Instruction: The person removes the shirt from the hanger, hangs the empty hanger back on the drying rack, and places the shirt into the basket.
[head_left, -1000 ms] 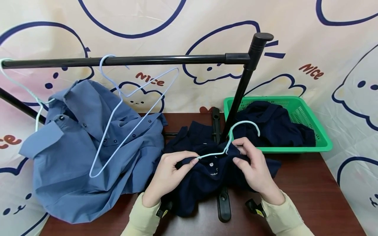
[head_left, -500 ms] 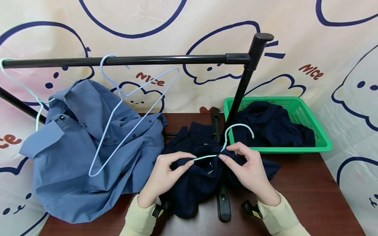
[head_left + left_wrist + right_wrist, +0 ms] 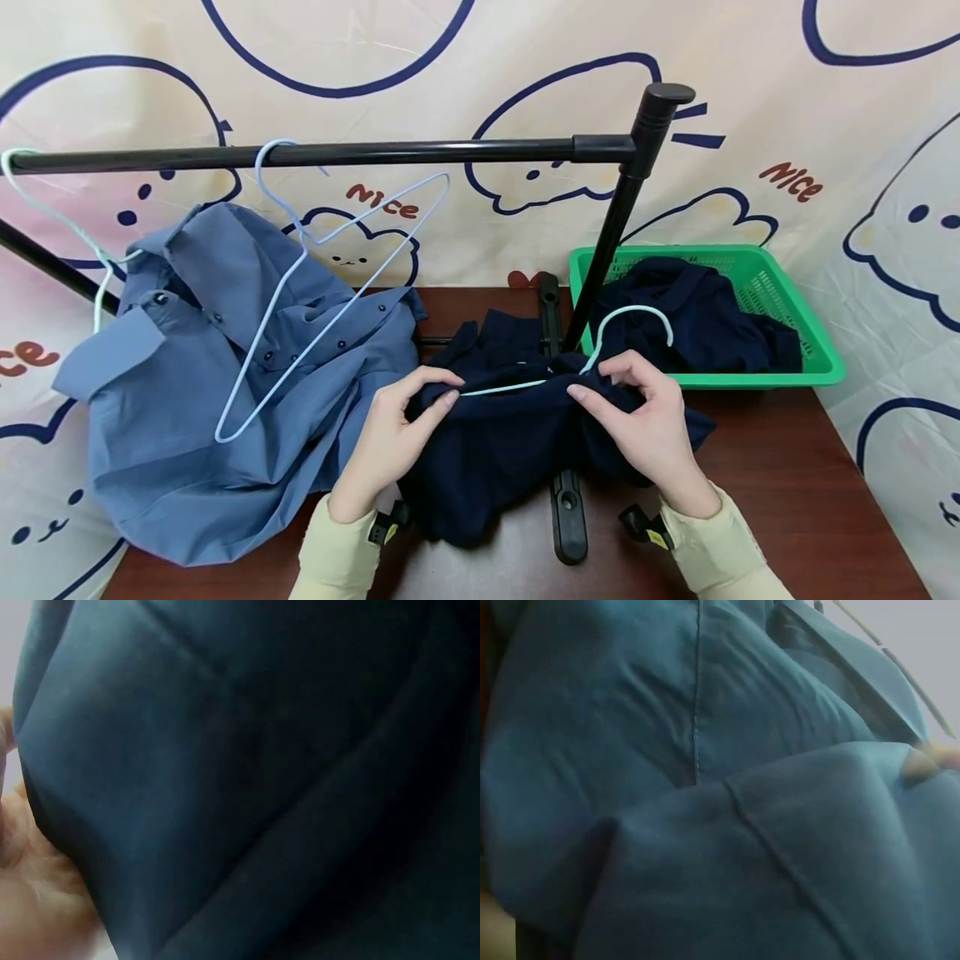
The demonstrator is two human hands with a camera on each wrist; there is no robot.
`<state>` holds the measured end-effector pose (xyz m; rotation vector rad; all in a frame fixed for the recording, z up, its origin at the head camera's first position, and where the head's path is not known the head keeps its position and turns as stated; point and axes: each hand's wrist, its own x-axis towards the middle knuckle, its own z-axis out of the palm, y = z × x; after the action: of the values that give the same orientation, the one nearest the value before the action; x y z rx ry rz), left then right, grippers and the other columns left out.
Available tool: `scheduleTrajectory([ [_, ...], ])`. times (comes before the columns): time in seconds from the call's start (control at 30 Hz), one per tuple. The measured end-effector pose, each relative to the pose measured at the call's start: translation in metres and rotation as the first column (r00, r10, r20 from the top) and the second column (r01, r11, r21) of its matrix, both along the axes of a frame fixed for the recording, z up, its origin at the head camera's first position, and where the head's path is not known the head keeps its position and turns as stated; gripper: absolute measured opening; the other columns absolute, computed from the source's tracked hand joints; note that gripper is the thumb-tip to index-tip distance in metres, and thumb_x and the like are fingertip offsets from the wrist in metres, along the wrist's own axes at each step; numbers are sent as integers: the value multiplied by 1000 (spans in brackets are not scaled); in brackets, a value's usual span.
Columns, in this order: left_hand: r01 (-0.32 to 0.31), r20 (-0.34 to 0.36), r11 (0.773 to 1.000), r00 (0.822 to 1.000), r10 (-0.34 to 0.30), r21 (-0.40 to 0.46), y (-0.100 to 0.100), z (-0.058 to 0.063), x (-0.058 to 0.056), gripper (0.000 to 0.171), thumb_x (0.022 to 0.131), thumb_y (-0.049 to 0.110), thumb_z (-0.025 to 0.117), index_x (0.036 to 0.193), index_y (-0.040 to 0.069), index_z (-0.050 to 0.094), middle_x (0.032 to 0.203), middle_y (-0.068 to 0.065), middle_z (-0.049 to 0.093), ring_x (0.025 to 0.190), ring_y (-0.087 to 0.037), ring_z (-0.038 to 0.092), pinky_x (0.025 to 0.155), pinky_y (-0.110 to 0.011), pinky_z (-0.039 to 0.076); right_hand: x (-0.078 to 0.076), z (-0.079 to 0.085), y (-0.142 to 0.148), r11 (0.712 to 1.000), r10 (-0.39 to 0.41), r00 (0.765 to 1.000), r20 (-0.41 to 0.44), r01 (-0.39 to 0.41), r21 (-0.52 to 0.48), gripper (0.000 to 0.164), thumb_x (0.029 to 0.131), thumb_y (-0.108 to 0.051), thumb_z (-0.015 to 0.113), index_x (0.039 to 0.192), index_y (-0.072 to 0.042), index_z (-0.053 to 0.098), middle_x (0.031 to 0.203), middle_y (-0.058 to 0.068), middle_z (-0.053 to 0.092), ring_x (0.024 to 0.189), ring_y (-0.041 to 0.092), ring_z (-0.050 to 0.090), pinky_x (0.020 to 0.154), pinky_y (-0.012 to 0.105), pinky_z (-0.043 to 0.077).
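Observation:
A dark navy shirt (image 3: 510, 450) lies bunched over the table, with a pale mint hanger (image 3: 498, 388) partly inside its opening. The hanger's hook (image 3: 637, 308) sticks out toward the upper right. My left hand (image 3: 386, 433) pinches the shirt's edge beside the hanger's left arm, between thumb and index finger. Near the base of the hook, my right hand (image 3: 652, 425) pinches the other side of the opening. Cloth covers the rest of the hanger. In the left wrist view, shirt fabric (image 3: 165, 772) fills most of the frame; fabric (image 3: 720, 847) also fills the right wrist view.
A black clothes rail (image 3: 450, 152) spans the back, carrying a blue shirt (image 3: 247, 375) on a mint hanger (image 3: 67, 221) and a bare light-blue hanger (image 3: 285, 283). A green basket (image 3: 817, 358) with navy clothing (image 3: 690, 321) stands at right on the brown table (image 3: 795, 492).
My left hand has moved left and slightly up, spreading the shirt's opening. The shirt's front panel now hangs smoother, and its print is out of sight. The hook has swung to the right.

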<state>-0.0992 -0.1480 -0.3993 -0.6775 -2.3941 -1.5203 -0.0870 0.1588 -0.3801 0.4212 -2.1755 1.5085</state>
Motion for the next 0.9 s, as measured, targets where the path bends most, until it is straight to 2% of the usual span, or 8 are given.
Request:
scheduleTrajectory([
  [0.23, -46, -43, 999, 998, 47, 24, -15, 4, -1, 19, 96, 6, 71, 107, 21, 66, 123, 4, 62, 92, -16, 55, 76, -34, 41, -2, -2, 7, 997, 1, 1000, 9, 0, -80, 45, 73, 13, 85, 103, 1, 54, 70, 5, 58, 81, 15, 53, 74, 27, 41],
  [0.37, 26, -43, 998, 999, -23, 58, -20, 7, 0, 32, 92, -3, 68, 117, 17, 61, 137, 2, 56, 84, -15, 58, 67, -31, 44, -2, 2, 6, 998, 24, 1000, -8, -24, -65, 55, 74, 17, 81, 122, 4, 58, 67, 9, 51, 75, 16, 48, 72, 27, 38],
  [0.43, 105, -49, 992, 994, -102, 71, -20, 8, 0, 41, 92, -8, 63, 126, 15, 62, 138, -1, 58, 91, -18, 61, 72, -31, 46, -1, 5, 5, 999, 30, 1000, -2, -30, -34, 57, 76, 15, 80, 128, 1, 62, 68, 8, 49, 75, 16, 47, 72, 28, 37],
  [0.5, 179, -48, 981, 983, -176, 72, -20, 9, 0, 45, 93, -10, 59, 131, 14, 66, 130, -1, 62, 99, -19, 62, 82, -30, 48, 0, 8, 5, 999, 30, 999, 18, -30, -12, 53, 79, 12, 80, 128, -4, 67, 70, 6, 51, 74, 14, 48, 70, 27, 38],
  [0.6, 240, -49, 967, 970, -236, 86, -20, 8, 0, 35, 94, -10, 58, 113, 15, 75, 115, -2, 68, 106, -22, 62, 91, -31, 47, 3, 12, 4, 1000, 18, 1000, 21, -18, 8, 46, 82, 10, 79, 124, -5, 71, 75, 5, 53, 75, 13, 49, 67, 26, 39],
  [0.73, 216, -58, 970, 976, -211, 107, -23, 2, 2, 27, 93, -6, 66, 89, 20, 71, 94, 0, 67, 86, -19, 61, 76, -32, 48, 5, 19, 4, 1000, -14, 1000, -16, 14, 6, 42, 81, 13, 77, 121, 1, 72, 77, 8, 54, 76, 13, 48, 63, 27, 36],
  [0.83, 196, -74, 973, 979, -188, 122, -26, -2, 3, 27, 87, -3, 76, 85, 22, 69, 87, 1, 64, 78, -17, 56, 68, -35, 44, 6, 24, 5, 999, -44, 999, -18, 44, 10, 39, 82, 13, 77, 119, 4, 72, 77, 8, 56, 76, 12, 49, 62, 27, 34],
  [0.9, 177, -95, 976, 982, -166, 125, -25, 3, 7, 30, 80, -4, 82, 82, 22, 67, 85, 1, 62, 76, -16, 54, 66, -35, 42, 6, 25, 5, 998, -56, 998, -2, 56, 18, 38, 82, 11, 78, 119, 3, 73, 77, 9, 58, 77, 12, 49, 62, 27, 35],
])
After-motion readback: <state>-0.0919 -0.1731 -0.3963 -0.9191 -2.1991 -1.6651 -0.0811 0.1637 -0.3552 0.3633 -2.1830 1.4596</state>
